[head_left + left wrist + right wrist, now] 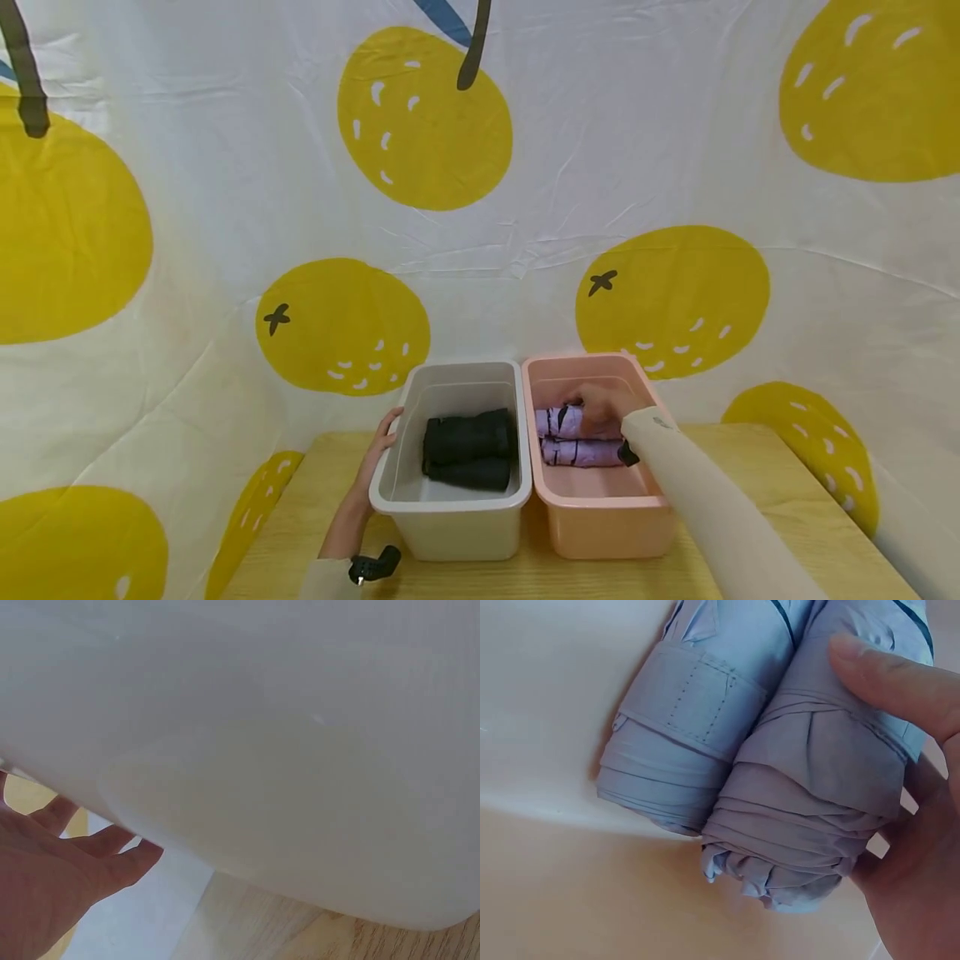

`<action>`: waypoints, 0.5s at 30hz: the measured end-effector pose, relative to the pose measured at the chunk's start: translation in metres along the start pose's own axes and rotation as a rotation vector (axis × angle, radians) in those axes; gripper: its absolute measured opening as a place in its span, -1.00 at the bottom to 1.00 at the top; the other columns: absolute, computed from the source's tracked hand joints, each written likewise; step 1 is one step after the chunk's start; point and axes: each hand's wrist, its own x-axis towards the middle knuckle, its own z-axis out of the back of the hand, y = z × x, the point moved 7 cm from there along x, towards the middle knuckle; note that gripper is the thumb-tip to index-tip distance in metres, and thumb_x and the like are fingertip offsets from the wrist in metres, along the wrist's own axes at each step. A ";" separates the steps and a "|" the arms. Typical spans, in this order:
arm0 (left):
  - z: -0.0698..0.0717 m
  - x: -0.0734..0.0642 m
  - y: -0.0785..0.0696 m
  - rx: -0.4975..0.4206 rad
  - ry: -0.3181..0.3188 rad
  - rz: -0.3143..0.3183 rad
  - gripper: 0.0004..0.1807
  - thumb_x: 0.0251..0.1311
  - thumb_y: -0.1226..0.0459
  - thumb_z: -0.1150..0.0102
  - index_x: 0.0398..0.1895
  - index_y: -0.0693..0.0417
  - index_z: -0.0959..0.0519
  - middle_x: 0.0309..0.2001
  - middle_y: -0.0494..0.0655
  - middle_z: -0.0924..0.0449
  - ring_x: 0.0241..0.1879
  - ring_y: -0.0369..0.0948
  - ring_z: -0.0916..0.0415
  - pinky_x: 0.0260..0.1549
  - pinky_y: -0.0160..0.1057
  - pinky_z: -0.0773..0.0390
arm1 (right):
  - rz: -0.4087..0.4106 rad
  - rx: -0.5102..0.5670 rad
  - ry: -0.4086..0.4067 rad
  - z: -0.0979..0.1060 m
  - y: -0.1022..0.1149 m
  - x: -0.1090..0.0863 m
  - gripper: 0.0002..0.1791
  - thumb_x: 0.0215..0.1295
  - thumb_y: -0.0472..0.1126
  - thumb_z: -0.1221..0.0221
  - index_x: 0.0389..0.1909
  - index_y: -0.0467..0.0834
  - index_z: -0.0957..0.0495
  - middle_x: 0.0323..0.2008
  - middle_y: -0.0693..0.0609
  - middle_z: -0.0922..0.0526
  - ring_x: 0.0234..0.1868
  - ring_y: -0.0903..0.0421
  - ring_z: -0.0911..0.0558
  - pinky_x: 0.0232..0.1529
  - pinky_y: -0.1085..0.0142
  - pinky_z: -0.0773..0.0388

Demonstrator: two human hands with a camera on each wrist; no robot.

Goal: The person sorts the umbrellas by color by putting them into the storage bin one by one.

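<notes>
In the head view my right hand [600, 408] reaches into the pink bin and grips a lilac folded umbrella [556, 421]. The right wrist view shows the thumb [877, 671] across its top, with the other fingers partly hidden along its far side. A second lilac folded umbrella [682, 720] lies alongside, touching it. My left hand [377, 450] rests against the left rim of the white bin [450, 506]. Its fingers [124, 866] are spread and fairly straight, tips at the bin's edge. Two black rolled bundles [468, 442], perhaps folded umbrellas, lie inside the white bin.
The pink bin [611, 502] stands right beside the white one, their rims nearly touching. Both sit on a wooden table [738, 492]. Behind them hangs a white cloth [517, 325] printed with yellow fruit.
</notes>
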 end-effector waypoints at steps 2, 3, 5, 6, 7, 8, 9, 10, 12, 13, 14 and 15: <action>-0.028 -0.005 -0.024 0.083 -0.095 0.110 -0.35 0.46 0.04 0.13 0.52 -0.12 0.04 0.38 0.10 -0.08 0.22 -0.02 -0.24 0.06 -0.04 -0.39 | -0.095 -0.061 0.041 -0.002 -0.005 0.000 -0.54 -0.23 -0.26 -0.40 -0.17 0.12 -0.73 -0.02 0.12 -0.59 -0.13 0.09 -0.43 -0.47 0.29 -0.49; -0.037 -0.007 -0.030 0.097 -0.110 0.143 -0.40 0.49 0.12 0.24 0.53 -0.16 0.08 0.39 0.09 -0.06 0.24 -0.03 -0.22 0.09 -0.04 -0.37 | -0.109 -0.101 0.056 -0.002 -0.004 0.000 -0.56 -0.25 -0.24 -0.40 -0.19 0.10 -0.73 -0.02 0.10 -0.59 -0.13 0.09 -0.43 -0.45 0.33 -0.48; -0.047 -0.007 -0.040 0.115 -0.169 0.198 -0.47 0.54 0.21 0.42 0.52 -0.15 0.10 0.37 0.03 -0.08 0.24 -0.07 -0.22 0.12 -0.07 -0.34 | -0.011 -0.124 0.042 -0.001 0.003 0.002 -0.63 -0.23 -0.27 -0.42 -0.26 0.02 -0.73 -0.12 0.05 -0.61 -0.17 0.04 -0.46 -0.46 0.36 -0.46; -0.050 -0.006 -0.043 0.106 -0.197 0.221 -0.48 0.55 0.26 0.47 0.51 -0.15 0.09 0.34 -0.04 -0.10 0.22 -0.11 -0.24 0.13 -0.08 -0.34 | 0.015 -0.109 0.016 0.001 0.005 0.002 -0.65 -0.24 -0.27 -0.42 -0.29 0.02 -0.73 -0.15 0.05 -0.62 -0.17 0.02 -0.47 -0.47 0.31 -0.48; -0.053 -0.005 -0.047 0.098 -0.213 0.233 -0.49 0.55 0.30 0.50 0.51 -0.12 0.10 0.32 -0.09 -0.11 0.20 -0.14 -0.25 0.12 -0.09 -0.33 | 0.048 -0.099 -0.011 0.003 0.007 0.002 -0.67 -0.26 -0.27 -0.43 -0.34 0.04 -0.72 -0.20 0.04 -0.62 -0.19 0.00 -0.50 -0.49 0.24 -0.50; -0.054 -0.004 -0.049 0.085 -0.223 0.243 -0.48 0.54 0.33 0.55 0.51 -0.10 0.12 0.29 -0.14 -0.12 0.18 -0.17 -0.26 0.11 -0.11 -0.34 | 0.092 -0.102 -0.034 0.004 0.011 0.003 -0.68 -0.27 -0.27 -0.43 -0.37 0.05 -0.72 -0.23 0.03 -0.63 -0.21 -0.02 -0.52 -0.49 0.17 -0.51; -0.056 -0.002 -0.051 0.077 -0.230 0.249 -0.47 0.54 0.35 0.56 0.52 -0.01 0.17 0.29 -0.13 -0.12 0.18 -0.15 -0.25 0.11 -0.10 -0.33 | 0.093 -0.102 -0.072 0.007 0.015 0.003 -0.69 -0.32 -0.27 -0.42 -0.42 0.08 -0.70 -0.27 0.03 -0.64 -0.23 -0.01 -0.53 -0.50 0.17 -0.51; -0.057 0.000 -0.054 0.065 -0.235 0.252 -0.47 0.53 0.36 0.55 0.52 0.07 0.21 0.28 -0.12 -0.13 0.18 -0.14 -0.25 0.11 -0.09 -0.33 | 0.073 -0.090 -0.091 0.008 0.015 0.004 -0.68 -0.34 -0.25 -0.42 -0.43 0.10 -0.70 -0.29 0.05 -0.64 -0.25 0.01 -0.54 -0.51 0.16 -0.49; -0.056 0.002 -0.055 0.056 -0.245 0.265 -0.46 0.53 0.36 0.53 0.51 0.15 0.26 0.29 -0.09 -0.13 0.18 -0.09 -0.23 0.11 -0.06 -0.32 | -0.071 -0.099 -0.099 0.009 0.012 0.006 -0.64 -0.46 -0.18 -0.42 -0.45 0.18 -0.70 -0.29 0.12 -0.65 -0.27 0.07 -0.53 -0.52 0.16 -0.50; -0.055 0.003 -0.055 0.054 -0.246 0.269 -0.45 0.53 0.35 0.53 0.51 0.16 0.27 0.30 -0.06 -0.12 0.19 -0.07 -0.22 0.12 -0.04 -0.31 | -0.113 -0.110 -0.088 0.009 0.011 0.008 -0.64 -0.45 -0.15 -0.41 -0.44 0.19 -0.70 -0.30 0.12 -0.66 -0.28 0.07 -0.54 -0.52 0.18 -0.49; -0.054 0.003 -0.054 0.051 -0.248 0.275 -0.44 0.53 0.35 0.52 0.51 0.15 0.27 0.33 -0.01 -0.09 0.21 -0.05 -0.20 0.14 -0.01 -0.29 | -0.154 -0.102 -0.079 0.009 0.011 0.010 -0.64 -0.42 -0.13 -0.41 -0.41 0.19 -0.71 -0.28 0.12 -0.67 -0.28 0.05 -0.55 -0.50 0.17 -0.51; -0.054 0.004 -0.054 0.050 -0.249 0.280 -0.44 0.53 0.35 0.51 0.52 0.14 0.26 0.36 0.03 -0.06 0.23 -0.02 -0.18 0.17 0.02 -0.26 | -0.203 -0.098 -0.064 0.008 0.009 0.011 -0.61 -0.42 -0.11 -0.41 -0.38 0.19 -0.71 -0.27 0.13 -0.68 -0.27 0.05 -0.56 -0.49 0.17 -0.53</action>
